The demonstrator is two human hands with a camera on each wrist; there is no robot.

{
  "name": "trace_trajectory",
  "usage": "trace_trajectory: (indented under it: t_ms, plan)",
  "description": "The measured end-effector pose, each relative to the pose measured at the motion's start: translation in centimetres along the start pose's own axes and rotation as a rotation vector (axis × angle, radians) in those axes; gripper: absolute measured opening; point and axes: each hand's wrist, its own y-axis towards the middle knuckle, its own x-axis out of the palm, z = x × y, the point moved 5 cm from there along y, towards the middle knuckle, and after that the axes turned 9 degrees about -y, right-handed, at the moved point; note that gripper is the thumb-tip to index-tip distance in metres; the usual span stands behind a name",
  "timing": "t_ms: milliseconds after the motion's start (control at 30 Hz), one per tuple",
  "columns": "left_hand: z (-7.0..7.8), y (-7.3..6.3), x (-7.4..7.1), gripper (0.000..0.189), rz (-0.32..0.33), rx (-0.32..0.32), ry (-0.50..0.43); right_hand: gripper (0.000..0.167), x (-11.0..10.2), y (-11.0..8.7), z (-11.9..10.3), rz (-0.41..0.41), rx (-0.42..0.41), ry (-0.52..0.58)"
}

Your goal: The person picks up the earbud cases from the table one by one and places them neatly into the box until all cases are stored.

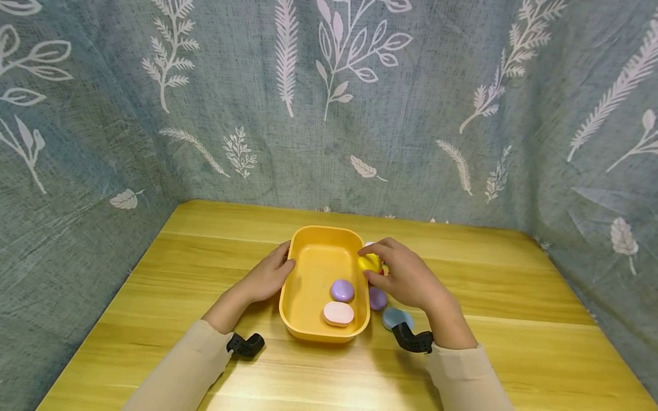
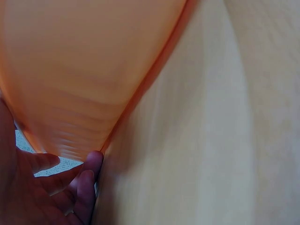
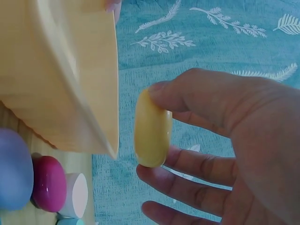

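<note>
A yellow-orange plastic bin (image 1: 315,274) stands on the table, with a purple rounded piece (image 1: 341,290) and a pale pink oval piece (image 1: 338,314) inside it. My left hand (image 1: 267,277) holds the bin's left side, thumb at the rim and fingers along the outer wall (image 2: 70,112). Over at the right rim, my right hand (image 1: 406,277) pinches a smooth yellow pebble-shaped piece (image 3: 152,129) between thumb and fingertips. That piece is up beside the bin's wall, and in the head view it overlaps the rim.
Right of the bin lie a purple piece (image 1: 377,298) and a light blue one (image 1: 397,318). The right wrist view also shows a magenta piece (image 3: 49,183), a white one (image 3: 76,196) and a teal edge. Patterned cloth (image 1: 319,160) hangs behind the wooden table (image 1: 514,342).
</note>
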Motion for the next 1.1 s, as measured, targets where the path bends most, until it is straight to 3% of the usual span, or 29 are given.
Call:
trace_trajectory:
  t_ms: [467,1100]
  plan:
    - [0.2,0.3,0.0,0.059,-0.001,0.001,-0.007,0.036,0.4,0.2,-1.8,0.003,-0.034,0.008]
    - [0.0,0.0,0.2,0.06,-0.013,-0.001,-0.011,0.039,2.5,0.7,-4.2,-0.098,-0.049,0.046]
